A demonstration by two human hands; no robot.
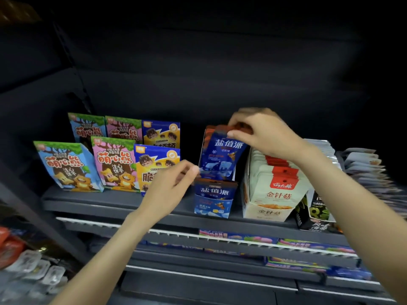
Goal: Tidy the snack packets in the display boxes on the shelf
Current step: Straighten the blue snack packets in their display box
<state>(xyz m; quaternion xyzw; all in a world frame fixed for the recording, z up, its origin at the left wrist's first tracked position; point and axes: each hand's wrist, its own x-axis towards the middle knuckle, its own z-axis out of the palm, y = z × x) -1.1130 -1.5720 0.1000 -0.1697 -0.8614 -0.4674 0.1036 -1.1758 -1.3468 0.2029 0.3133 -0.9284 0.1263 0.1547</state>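
A dark-blue foil snack packet with white lettering (221,155) stands raised at the front of a bunch of like packets in the small blue cardboard display box (212,204) on the dark grey shelf (114,205). The right hand (263,132) pinches the packet's reddish top edge between thumb and curled fingers, while the left hand (174,186) pinches its lower left corner, thumb against forefinger. The job looks to be in its middle: this box is being straightened, the cream cardboard box of mushroom packets with red tabs (274,190) just beside it already sits in a neat file, and the silver packets (370,170) fanned out at the far right seem yet to be squared up. As for counts, six standing biscuit bags can be seen to the left (two blue (68,167), two pink (114,165), two blue-and-yellow (157,164), front and back rows); the packets within each box are too tightly stacked to count. A black box with green print (317,214) stands to the right of the cream one.
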